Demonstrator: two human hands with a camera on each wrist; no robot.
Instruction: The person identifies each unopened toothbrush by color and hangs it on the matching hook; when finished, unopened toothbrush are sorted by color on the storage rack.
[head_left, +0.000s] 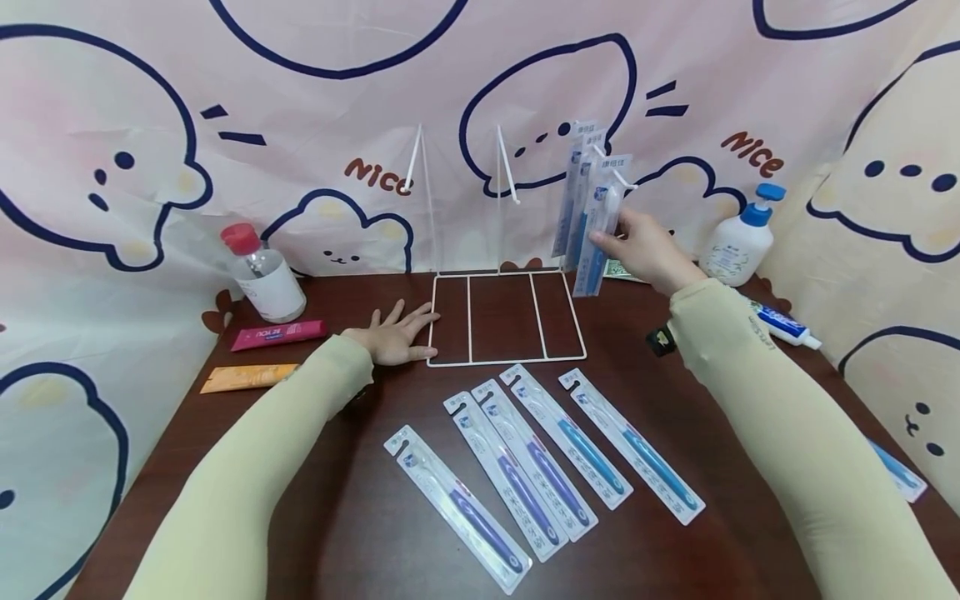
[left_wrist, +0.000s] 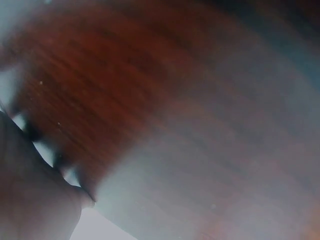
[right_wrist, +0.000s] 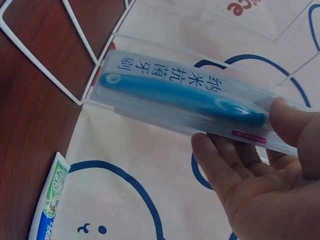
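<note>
In the head view my right hand (head_left: 654,252) pinches a packaged blue toothbrush (head_left: 595,242), thumb in front and fingers behind. This pack hangs upright at the right-hand hook (head_left: 624,181) of a white wire rack (head_left: 507,362), in front of other hanging packs (head_left: 566,204). The right wrist view shows its blue handle (right_wrist: 180,96) through clear plastic; the top of the pack is out of view there. My left hand (head_left: 395,335) lies on the table with fingers spread, touching the left side of the rack's base. Blur covers most of the left wrist view.
Several packaged toothbrushes, purple (head_left: 480,521) and blue (head_left: 637,446), lie before the rack. Two tubes, pink (head_left: 277,334) and orange (head_left: 247,377), and a red-capped bottle (head_left: 272,287) stand left. A pump bottle (head_left: 738,246) and toothpaste tube (head_left: 783,323) are right. Two hooks (head_left: 507,164) hold nothing.
</note>
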